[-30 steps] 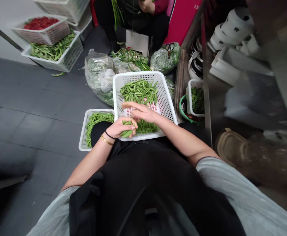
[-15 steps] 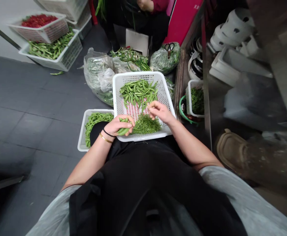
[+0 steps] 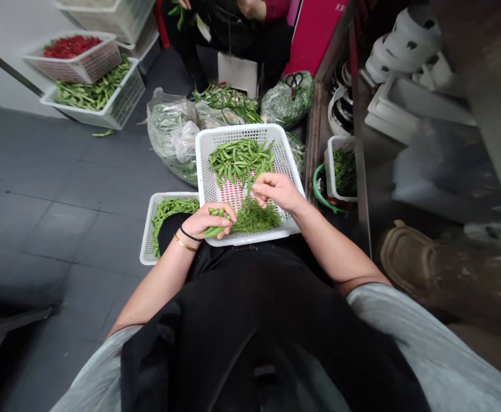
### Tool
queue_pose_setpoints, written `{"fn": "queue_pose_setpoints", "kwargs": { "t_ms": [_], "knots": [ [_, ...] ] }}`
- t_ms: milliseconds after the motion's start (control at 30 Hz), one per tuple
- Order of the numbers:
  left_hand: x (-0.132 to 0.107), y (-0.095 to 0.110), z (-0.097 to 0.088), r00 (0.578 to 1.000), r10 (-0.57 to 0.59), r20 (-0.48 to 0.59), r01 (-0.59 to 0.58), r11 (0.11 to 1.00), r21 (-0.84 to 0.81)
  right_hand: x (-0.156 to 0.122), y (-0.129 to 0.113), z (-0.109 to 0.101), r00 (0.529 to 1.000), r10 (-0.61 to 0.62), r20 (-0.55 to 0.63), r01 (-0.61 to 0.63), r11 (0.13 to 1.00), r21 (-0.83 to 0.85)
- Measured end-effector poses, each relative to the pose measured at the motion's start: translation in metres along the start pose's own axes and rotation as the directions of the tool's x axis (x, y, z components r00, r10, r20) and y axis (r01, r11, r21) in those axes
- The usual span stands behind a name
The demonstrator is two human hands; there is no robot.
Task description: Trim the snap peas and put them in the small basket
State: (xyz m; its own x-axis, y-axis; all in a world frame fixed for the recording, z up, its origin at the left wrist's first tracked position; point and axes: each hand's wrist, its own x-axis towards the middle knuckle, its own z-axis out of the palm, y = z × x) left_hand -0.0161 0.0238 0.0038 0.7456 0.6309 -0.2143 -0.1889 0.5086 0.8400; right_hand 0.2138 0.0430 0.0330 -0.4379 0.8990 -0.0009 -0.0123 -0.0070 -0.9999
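A white slotted basket point(image 3: 291, 163) rests across my lap. Toward its far side lies a heap of green pea pods point(image 3: 239, 157); nearer me is a pile of thin green trimmings point(image 3: 256, 217). My left hand point(image 3: 209, 220) is curled around several pea pods point(image 3: 214, 230) above the basket's near left corner. Just over the trimmings, my right hand point(image 3: 276, 191) has its thumb and fingers pinched together. Whatever may be between those fingertips is too small to make out.
Beside my left leg stands another basket of pods point(image 3: 147, 252). Bagged greens point(image 3: 170, 123) and loose green stalks point(image 3: 233, 100) lie ahead, before a seated person. Stacked baskets point(image 3: 113, 111) are at the far left; a metal shelf edge point(image 3: 362, 171) runs along the right.
My right hand has shifted slightly left over the trimmings, staying pinched. My left hand keeps its pods in nearly the same place. The other person's hand with greens has come into view.
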Motion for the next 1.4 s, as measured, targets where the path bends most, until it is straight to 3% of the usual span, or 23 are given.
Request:
{"fn": "queue_pose_setpoints", "kwargs": {
  "t_ms": [100, 167, 267, 367, 433, 467, 533, 600, 733, 867, 967, 1033, 1100, 1200, 1300, 1400],
  "knots": [
    [0.005, -0.001, 0.002, 0.999, 0.042, 0.016, -0.042, 0.999, -0.007, 0.001, 0.004, -0.009, 0.995, -0.013, -0.104, 0.015, 1.0, 0.02],
    [0.009, 0.0, 0.004, 0.994, 0.105, -0.029, -0.105, 0.994, -0.014, 0.005, 0.012, -0.004, 0.998, -0.009, -0.07, 0.009, 1.0, 0.008],
    [0.016, 0.005, 0.01, 0.965, 0.21, -0.158, -0.217, 0.976, -0.029, 0.01, 0.026, 0.016, 0.983, 0.072, 0.169, -0.076, 0.997, 0.018],
    [0.022, 0.012, 0.015, 0.896, 0.306, -0.323, -0.339, 0.94, -0.048, 0.009, 0.041, 0.046, 0.868, 0.212, 0.45, -0.262, 0.964, 0.051],
    [0.025, 0.015, 0.018, 0.819, 0.361, -0.445, -0.422, 0.906, -0.04, 0.005, 0.05, 0.064, 0.805, 0.237, 0.544, -0.356, 0.927, 0.123],
    [0.026, 0.015, 0.018, 0.777, 0.385, -0.499, -0.456, 0.89, -0.024, 0.002, 0.053, 0.072, 0.804, 0.235, 0.546, -0.381, 0.909, 0.171],
    [0.028, 0.014, 0.018, 0.707, 0.421, -0.568, -0.501, 0.865, 0.018, -0.005, 0.056, 0.079, 0.857, 0.234, 0.458, -0.378, 0.891, 0.251],
    [0.029, 0.012, 0.015, 0.67, 0.427, -0.607, -0.517, 0.855, 0.031, -0.013, 0.053, 0.076, 0.906, 0.235, 0.353, -0.333, 0.91, 0.247],
    [0.025, 0.012, -0.007, 0.603, 0.328, -0.727, -0.545, 0.835, -0.075, -0.031, 0.036, 0.04, 0.926, 0.18, 0.333, -0.246, 0.954, 0.169],
    [0.021, 0.018, -0.032, 0.566, 0.145, -0.811, -0.552, 0.798, -0.242, -0.039, 0.031, 0.007, 0.99, 0.129, 0.063, -0.134, 0.989, 0.07],
    [0.022, 0.018, -0.034, 0.594, 0.086, -0.8, -0.531, 0.789, -0.309, -0.022, 0.041, -0.006, 0.984, 0.145, 0.101, -0.105, 0.939, -0.329],
    [0.025, 0.015, -0.029, 0.649, 0.073, -0.757, -0.495, 0.796, -0.348, 0.003, 0.053, -0.016, 0.967, 0.229, 0.108, -0.112, 0.77, -0.628],
    [0.027, 0.011, -0.024, 0.712, 0.054, -0.7, -0.448, 0.803, -0.394, 0.032, 0.067, -0.028, 0.953, 0.291, -0.083, -0.24, 0.561, -0.792],
    [0.03, 0.005, -0.022, 0.784, 0.055, -0.618, -0.401, 0.805, -0.438, 0.075, 0.091, -0.038, 0.852, 0.39, -0.349, -0.487, 0.347, -0.802],
    [0.031, 0.001, -0.027, 0.848, 0.068, -0.526, -0.339, 0.832, -0.439, 0.099, 0.115, -0.032, 0.775, 0.513, -0.37, -0.556, 0.275, -0.784],
    [0.029, 0.0, -0.031, 0.875, 0.043, -0.483, -0.252, 0.891, -0.377, 0.101, 0.124, -0.026, 0.763, 0.542, -0.353, -0.561, 0.282, -0.778]
  ]
}}
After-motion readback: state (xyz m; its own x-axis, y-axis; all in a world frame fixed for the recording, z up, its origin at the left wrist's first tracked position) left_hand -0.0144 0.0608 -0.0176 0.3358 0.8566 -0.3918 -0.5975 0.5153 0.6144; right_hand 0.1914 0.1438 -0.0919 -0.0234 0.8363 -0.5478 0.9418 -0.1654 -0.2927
